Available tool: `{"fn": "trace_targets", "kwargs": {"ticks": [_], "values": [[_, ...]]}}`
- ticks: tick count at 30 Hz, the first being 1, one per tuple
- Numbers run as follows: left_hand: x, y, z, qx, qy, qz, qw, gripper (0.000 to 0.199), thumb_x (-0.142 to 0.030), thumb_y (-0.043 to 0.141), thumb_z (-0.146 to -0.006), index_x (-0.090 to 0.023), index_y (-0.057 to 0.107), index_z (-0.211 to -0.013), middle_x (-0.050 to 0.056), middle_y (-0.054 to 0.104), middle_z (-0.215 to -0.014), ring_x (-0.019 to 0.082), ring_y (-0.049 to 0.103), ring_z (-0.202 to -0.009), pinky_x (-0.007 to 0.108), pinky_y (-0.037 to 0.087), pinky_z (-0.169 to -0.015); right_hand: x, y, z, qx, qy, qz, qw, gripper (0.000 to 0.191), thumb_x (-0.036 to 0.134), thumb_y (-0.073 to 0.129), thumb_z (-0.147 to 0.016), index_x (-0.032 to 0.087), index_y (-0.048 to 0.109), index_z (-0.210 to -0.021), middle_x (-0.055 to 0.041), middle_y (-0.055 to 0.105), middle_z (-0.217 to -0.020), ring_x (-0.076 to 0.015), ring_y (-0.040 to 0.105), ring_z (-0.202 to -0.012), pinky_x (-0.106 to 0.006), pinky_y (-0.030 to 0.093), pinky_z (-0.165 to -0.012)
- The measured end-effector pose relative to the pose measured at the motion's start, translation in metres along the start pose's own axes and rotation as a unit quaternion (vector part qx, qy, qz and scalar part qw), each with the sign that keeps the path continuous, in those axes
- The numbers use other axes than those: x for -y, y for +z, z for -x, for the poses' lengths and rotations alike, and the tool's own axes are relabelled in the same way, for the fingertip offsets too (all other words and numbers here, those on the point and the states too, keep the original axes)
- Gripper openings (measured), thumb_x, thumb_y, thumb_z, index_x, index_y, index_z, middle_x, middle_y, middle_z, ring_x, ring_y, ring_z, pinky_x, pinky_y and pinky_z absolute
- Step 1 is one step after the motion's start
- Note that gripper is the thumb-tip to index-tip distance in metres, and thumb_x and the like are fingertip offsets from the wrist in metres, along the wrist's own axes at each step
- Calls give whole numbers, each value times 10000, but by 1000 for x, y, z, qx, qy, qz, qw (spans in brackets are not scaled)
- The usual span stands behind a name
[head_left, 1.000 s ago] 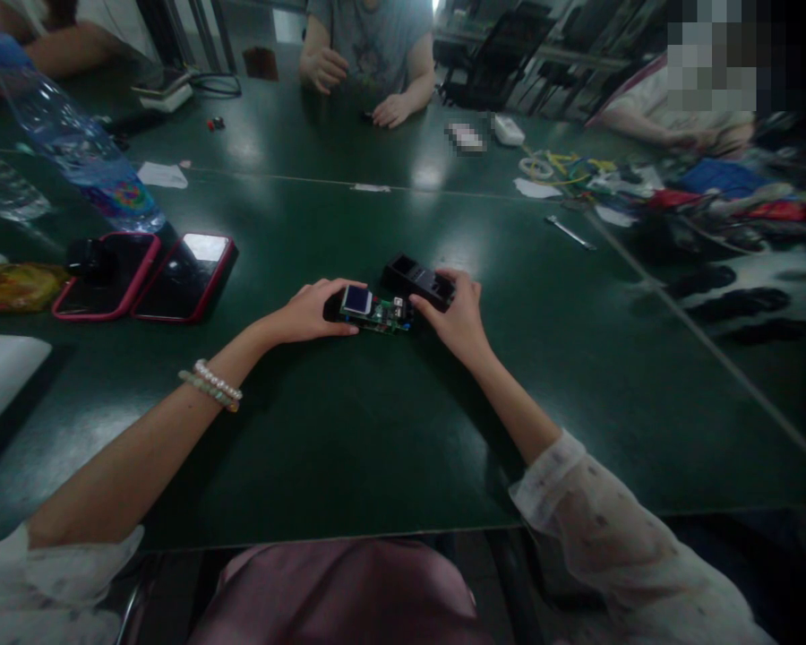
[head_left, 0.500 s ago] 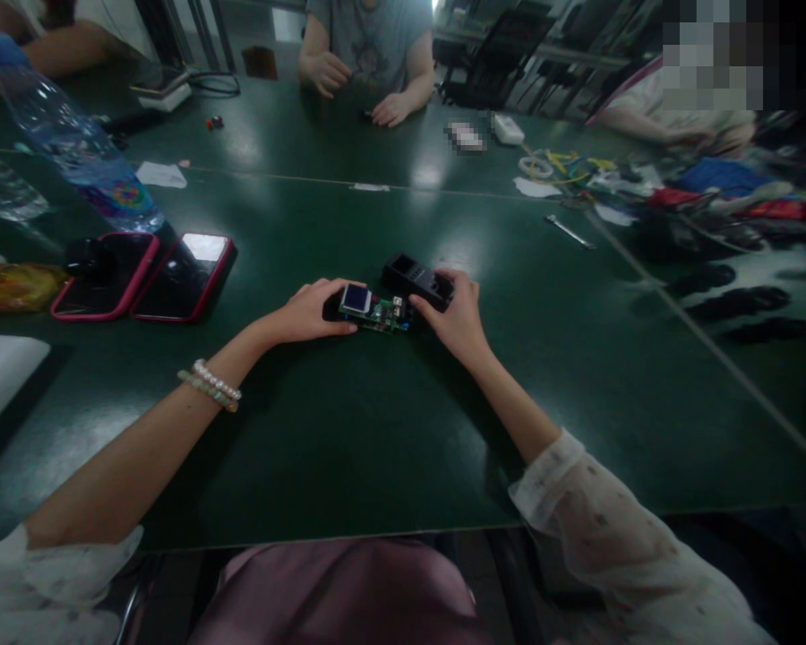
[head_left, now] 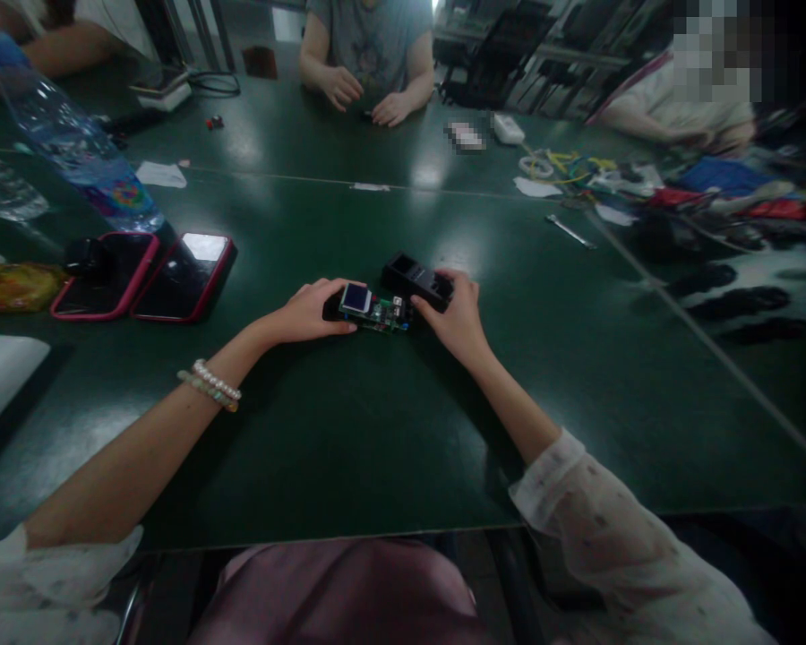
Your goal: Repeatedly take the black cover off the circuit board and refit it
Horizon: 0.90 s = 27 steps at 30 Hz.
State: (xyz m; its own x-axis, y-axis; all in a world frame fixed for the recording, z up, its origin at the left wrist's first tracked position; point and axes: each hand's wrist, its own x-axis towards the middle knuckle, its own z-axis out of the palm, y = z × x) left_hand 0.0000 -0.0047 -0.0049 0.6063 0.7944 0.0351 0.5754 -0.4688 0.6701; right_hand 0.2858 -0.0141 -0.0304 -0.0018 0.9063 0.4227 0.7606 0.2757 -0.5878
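A green circuit board (head_left: 384, 313) with a small dark screen in a white frame lies at the middle of the green table. My left hand (head_left: 312, 310) grips its left end between thumb and fingers. Just behind and to the right is a black plastic case (head_left: 413, 276) with a window opening and small holes. My right hand (head_left: 458, 315) holds the right end of that case, its thumb at the near side, close to the board's right end. Board and case lie side by side at an angle.
Two red-edged phones (head_left: 186, 278) lie at the left, near a large water bottle (head_left: 100, 166) and a yellow packet (head_left: 17, 287). A wrench (head_left: 570, 231) and piled cables (head_left: 564, 168) are at the right. Across the table (head_left: 295, 448), a person's hands (head_left: 390, 108) rest near a small dark object.
My hands and the two parts have hardly moved. Across the table, the other person's hand at the left of the pair has shifted slightly down and to the right.
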Motion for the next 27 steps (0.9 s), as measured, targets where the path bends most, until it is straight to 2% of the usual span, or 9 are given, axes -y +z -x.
{"fn": "trace_targets", "kwargs": {"ticks": [12,27], "values": [[-4,-2,1,4,-5,-2,1000,691,-494,680,-819,-294,457,-1442,89,562,-1354,333,501,-1241,506,382,-1049,0,0,0,0,-11,5,1000,475,350,662,-788,228,525,-1227,-129,600,-1216,-353,530,-1131,-569,471,-956],[-8,-3,1,8,-8,-5,1000,687,-465,661,-822,-270,450,-1446,94,567,-1357,336,493,-1257,507,353,-1071,-1,1,0,-1,-17,0,1000,472,362,647,-786,210,520,-1215,-141,602,-1218,-351,548,-1130,-572,461,-973]]}}
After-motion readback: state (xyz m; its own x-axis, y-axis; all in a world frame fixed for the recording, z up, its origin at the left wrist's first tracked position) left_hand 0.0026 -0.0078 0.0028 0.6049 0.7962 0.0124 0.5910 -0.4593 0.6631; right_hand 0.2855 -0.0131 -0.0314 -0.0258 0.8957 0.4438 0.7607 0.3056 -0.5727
